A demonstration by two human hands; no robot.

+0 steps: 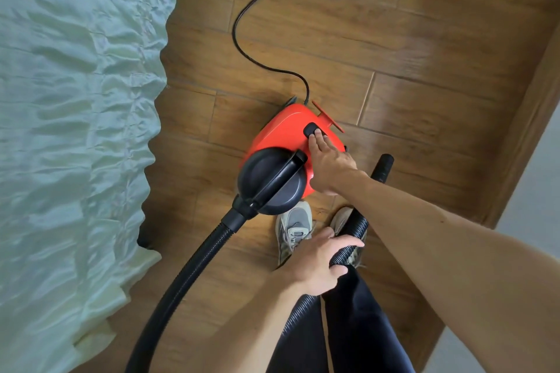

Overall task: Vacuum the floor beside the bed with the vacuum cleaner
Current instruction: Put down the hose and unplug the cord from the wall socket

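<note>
A red vacuum cleaner point(281, 130) with a black round front and handle stands on the wooden floor point(394, 39) beside the bed point(75, 100). My right hand point(328, 165) reaches down onto its top, fingertips resting on the black button point(310, 129). My left hand point(318, 263) is closed around the black ribbed hose point(353, 239) near its nozzle end point(383, 166), which points away over my shoes. The hose point(181, 278) loops from the vacuum's front down to the bottom edge of the view.
A black power cord point(257, 9) snakes from the vacuum's rear across the floor to the top edge. The bed's pale green ruffled cover hangs along the left. A wooden skirting and grey wall point(539, 191) run along the right. My two grey shoes point(292, 232) stand just behind the vacuum.
</note>
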